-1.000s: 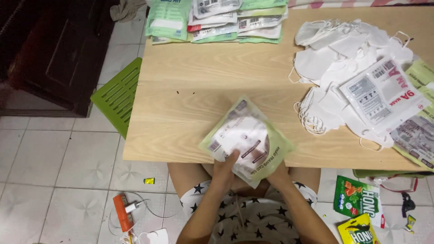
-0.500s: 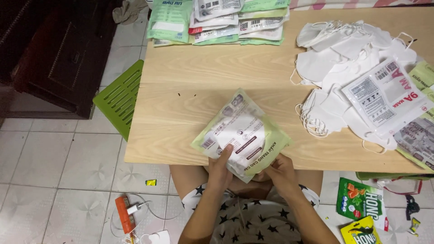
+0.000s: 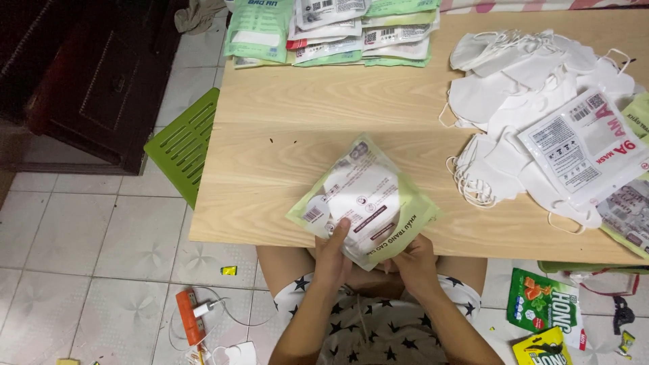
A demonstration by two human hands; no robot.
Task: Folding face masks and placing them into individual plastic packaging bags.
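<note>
Fingers (image 3: 336,238) of the left hand (image 3: 331,260) and right hand (image 3: 414,265) pinched the near edge of a green mask packet (image 3: 365,198), which lay tilted above them over the counter (image 3: 304,122) edge.

Both hands, left hand (image 3: 332,255) and right hand (image 3: 414,265), grip a green-edged mask packet (image 3: 365,199) over the wooden table (image 3: 284,135).
</note>
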